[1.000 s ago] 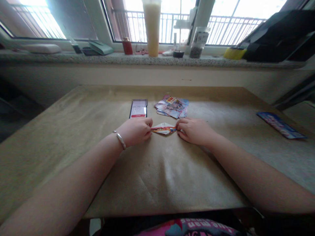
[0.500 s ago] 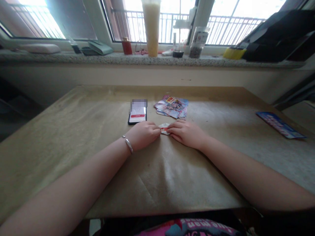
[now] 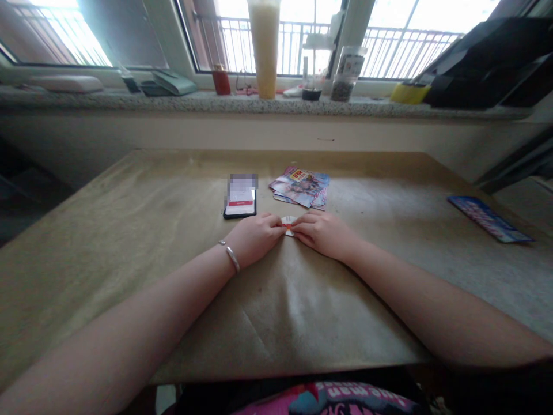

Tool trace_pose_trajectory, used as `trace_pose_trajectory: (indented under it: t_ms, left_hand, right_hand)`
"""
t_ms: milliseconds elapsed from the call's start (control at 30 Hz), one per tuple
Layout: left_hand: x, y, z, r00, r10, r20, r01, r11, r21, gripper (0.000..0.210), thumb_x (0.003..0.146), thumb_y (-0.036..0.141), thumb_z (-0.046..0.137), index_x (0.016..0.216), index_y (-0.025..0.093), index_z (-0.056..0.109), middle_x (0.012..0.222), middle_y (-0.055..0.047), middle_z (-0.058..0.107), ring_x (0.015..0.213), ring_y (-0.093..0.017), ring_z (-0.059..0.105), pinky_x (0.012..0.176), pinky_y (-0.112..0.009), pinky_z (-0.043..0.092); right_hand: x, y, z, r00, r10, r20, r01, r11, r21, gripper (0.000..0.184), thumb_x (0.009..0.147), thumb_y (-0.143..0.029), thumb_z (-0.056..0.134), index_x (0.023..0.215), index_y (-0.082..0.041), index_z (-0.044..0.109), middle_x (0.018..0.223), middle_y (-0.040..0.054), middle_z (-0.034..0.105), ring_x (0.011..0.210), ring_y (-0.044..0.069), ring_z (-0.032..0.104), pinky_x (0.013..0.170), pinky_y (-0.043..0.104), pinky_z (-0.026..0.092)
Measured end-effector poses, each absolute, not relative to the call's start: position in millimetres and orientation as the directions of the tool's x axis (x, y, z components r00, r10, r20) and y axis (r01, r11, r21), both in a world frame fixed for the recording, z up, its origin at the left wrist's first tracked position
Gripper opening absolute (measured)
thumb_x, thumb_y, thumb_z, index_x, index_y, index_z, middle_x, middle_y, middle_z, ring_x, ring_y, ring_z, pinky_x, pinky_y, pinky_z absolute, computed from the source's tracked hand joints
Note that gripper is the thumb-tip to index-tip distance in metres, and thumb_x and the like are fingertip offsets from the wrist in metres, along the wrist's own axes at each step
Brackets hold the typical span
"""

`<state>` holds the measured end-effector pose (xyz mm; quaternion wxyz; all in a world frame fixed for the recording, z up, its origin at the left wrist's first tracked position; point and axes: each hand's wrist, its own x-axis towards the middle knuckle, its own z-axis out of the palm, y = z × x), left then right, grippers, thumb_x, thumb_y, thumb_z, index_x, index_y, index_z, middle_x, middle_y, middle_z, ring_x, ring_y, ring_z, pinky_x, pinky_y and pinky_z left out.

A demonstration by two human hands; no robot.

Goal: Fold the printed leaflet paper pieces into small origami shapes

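Observation:
A small piece of folded paper [image 3: 288, 223], white with red and orange print, lies at the middle of the table between my hands. My left hand [image 3: 258, 235], with a silver bangle at the wrist, pinches its left side. On the right side, the fingers of my right hand [image 3: 325, 233] close over the paper's edge. My fingertips hide both ends of it. Just beyond my left hand lies a phone [image 3: 241, 199] with a lit screen. Behind the paper, a fanned pile of colourful printed sheets [image 3: 300, 187] rests on the table.
A blue printed packet or leaflet [image 3: 488, 219] lies at the right of the cloth-covered table [image 3: 129, 230]. Along the granite windowsill [image 3: 194, 104] stand a tall yellowish cylinder [image 3: 265, 52], a red jar [image 3: 221, 82], a clear container [image 3: 345, 75] and a yellow object [image 3: 409, 93].
My left hand has shifted slightly right along the paper, and its fingers sit closer to the right hand. The bangle has moved with the wrist. The right hand is nearly still.

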<state>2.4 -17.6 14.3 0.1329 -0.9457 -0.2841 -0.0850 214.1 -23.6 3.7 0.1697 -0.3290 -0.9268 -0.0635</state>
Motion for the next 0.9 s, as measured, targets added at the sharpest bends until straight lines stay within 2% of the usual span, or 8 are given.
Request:
trace_pose_trajectory:
  t_ms: [167,400,567,900]
  left_hand:
    - [3.2,-18.6,15.6,0.806,0.549,0.222,0.587,-0.789,-0.180,0.019,0.091,0.022,0.050,0.097,0.017,0.067,0.086,-0.006,0.063,0.077,-0.016,0.057,0.069,-0.027,0.047]
    - [7.0,-15.7,13.4,0.812,0.521,0.264,0.572,-0.799,-0.184,0.023,0.092,0.029,0.051,0.085,0.015,0.068,0.078,-0.006,0.062,0.075,-0.017,0.053,0.069,-0.029,0.044]
    - [6.3,-15.8,13.1,0.805,0.524,0.277,0.578,-0.797,-0.173,0.024,0.093,0.025,0.048,0.082,0.015,0.066,0.077,-0.005,0.060,0.069,-0.015,0.051,0.063,-0.027,0.042]
    - [6.8,-14.5,12.3,0.802,0.539,0.256,0.587,-0.791,-0.172,0.016,0.090,0.024,0.051,0.083,0.015,0.063,0.076,-0.004,0.059,0.071,-0.016,0.054,0.062,-0.026,0.043]
  right_hand:
    - [213.7,-25.0,4.5,-0.698,0.627,0.345,0.674,0.738,0.022,0.023,0.091,-0.027,0.049,0.087,-0.016,0.069,0.086,0.0072,0.067,0.080,0.018,0.057,0.071,0.029,0.042]
    - [211.4,-26.7,2.1,-0.651,0.666,0.363,0.713,0.701,-0.008,0.023,0.090,-0.027,0.049,0.082,-0.017,0.068,0.083,0.0062,0.066,0.077,0.017,0.055,0.067,0.028,0.038]
    - [209.1,-26.7,0.8,-0.644,0.673,0.364,0.708,0.705,-0.049,0.019,0.088,-0.024,0.051,0.081,-0.016,0.068,0.082,0.0068,0.065,0.077,0.017,0.055,0.069,0.028,0.038]
    - [206.9,-28.2,2.9,-0.637,0.667,0.386,0.672,0.726,-0.145,0.016,0.085,-0.025,0.054,0.087,-0.016,0.067,0.086,0.0071,0.065,0.082,0.019,0.055,0.075,0.029,0.041]
